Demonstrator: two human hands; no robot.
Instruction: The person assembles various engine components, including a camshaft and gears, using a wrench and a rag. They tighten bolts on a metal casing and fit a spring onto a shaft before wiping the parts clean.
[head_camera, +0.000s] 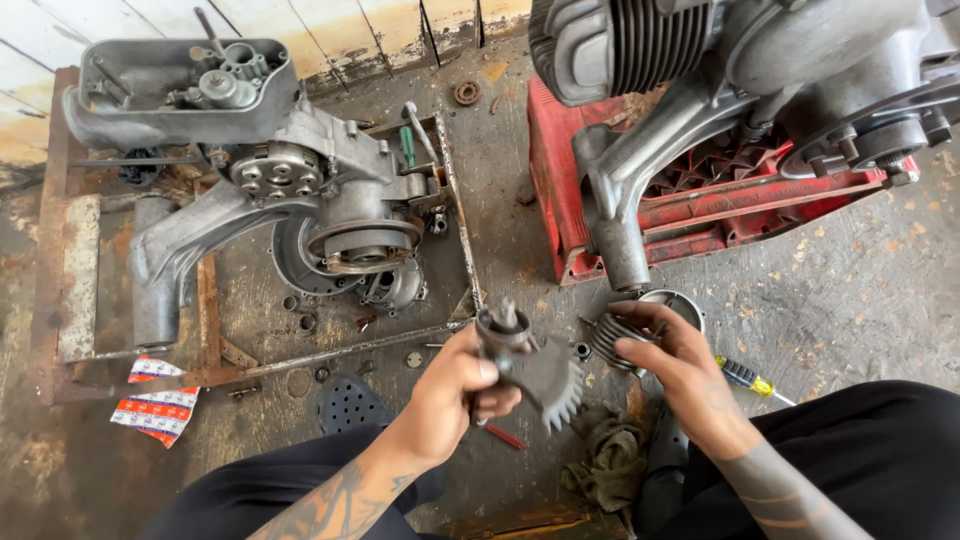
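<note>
My left hand (450, 385) is wrapped tight around a grey metal shaft with a toothed fan-shaped gear (530, 365), held up over the dirty floor between my knees. My right hand (675, 365) pinches a small dark ribbed ring (610, 338) with bent fingers, just beside the gear. A big grey engine on a red crate (600, 215) sits right behind my hands. Another open grey engine (300, 190) lies on a rusty frame to the left. A yellow-handled screwdriver (748, 378) lies near my right wrist. A red and white paper packet (155, 400) lies flat on the floor at the far left.
</note>
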